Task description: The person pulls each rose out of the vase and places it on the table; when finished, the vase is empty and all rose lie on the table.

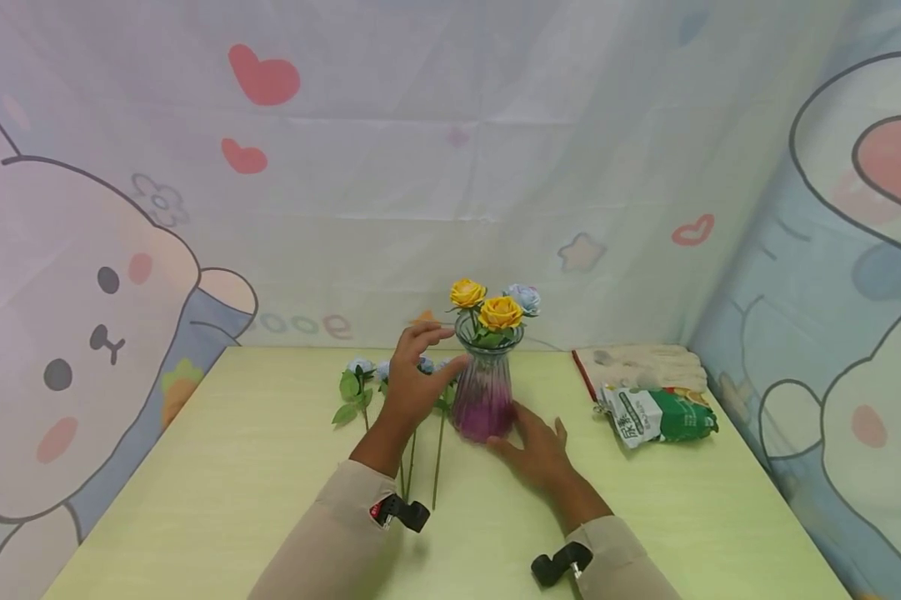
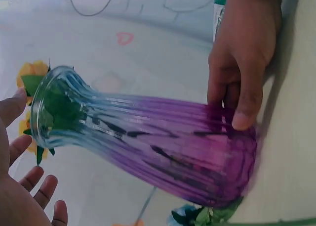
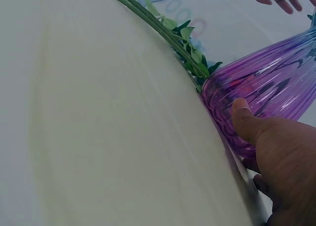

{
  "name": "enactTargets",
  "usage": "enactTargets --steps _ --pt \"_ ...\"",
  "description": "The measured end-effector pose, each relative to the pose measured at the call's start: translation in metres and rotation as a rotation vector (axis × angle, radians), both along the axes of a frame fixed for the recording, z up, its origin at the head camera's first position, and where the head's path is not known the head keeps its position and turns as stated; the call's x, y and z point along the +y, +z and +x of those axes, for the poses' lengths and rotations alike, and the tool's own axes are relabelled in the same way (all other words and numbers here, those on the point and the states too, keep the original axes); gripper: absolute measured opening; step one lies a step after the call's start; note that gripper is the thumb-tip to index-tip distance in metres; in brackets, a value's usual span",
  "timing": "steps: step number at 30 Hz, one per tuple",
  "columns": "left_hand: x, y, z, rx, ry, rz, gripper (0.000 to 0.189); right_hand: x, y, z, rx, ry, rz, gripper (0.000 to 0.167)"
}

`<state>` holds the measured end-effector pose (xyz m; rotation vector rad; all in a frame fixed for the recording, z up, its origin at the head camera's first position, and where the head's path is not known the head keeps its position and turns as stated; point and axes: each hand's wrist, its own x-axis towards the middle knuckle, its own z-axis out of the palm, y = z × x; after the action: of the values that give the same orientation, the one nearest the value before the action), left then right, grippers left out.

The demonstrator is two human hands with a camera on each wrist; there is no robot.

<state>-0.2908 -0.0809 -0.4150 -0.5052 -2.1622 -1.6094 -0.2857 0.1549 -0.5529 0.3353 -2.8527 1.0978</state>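
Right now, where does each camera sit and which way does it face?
Head: on the head, facing forward and down at the vase; left hand, right hand, sleeves show.
Left wrist: on that wrist, facing the vase and backdrop; both hands show.
Right wrist: on that wrist, facing the vase's base and table; both hands partly show.
Wrist views share the vase.

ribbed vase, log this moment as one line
right hand: holds ribbed vase near base; left hand: beside rim; in vase: two yellow roses, one blue rose

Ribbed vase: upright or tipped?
Upright: in the head view, the ribbed vase stands base-down on the table, mouth up, yellow roses above its rim.
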Motion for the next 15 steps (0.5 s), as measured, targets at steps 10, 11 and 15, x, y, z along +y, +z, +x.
enactTargets --steps 10,11,15 --pt "0.035 0.012 0.003 -0.078 0.046 0.082 0.039 0.0 -0.001 0.001 -0.002 -0.001 -0.008 0.09" --pt "0.038 0.014 0.003 -0.101 0.061 0.094 0.038 0.001 0.0 0.001 -0.004 -0.001 -0.006 0.09" --pt "0.05 0.019 0.007 -0.211 0.122 0.142 0.04 0.0 -0.001 -0.001 -0.013 -0.006 -0.002 0.089"
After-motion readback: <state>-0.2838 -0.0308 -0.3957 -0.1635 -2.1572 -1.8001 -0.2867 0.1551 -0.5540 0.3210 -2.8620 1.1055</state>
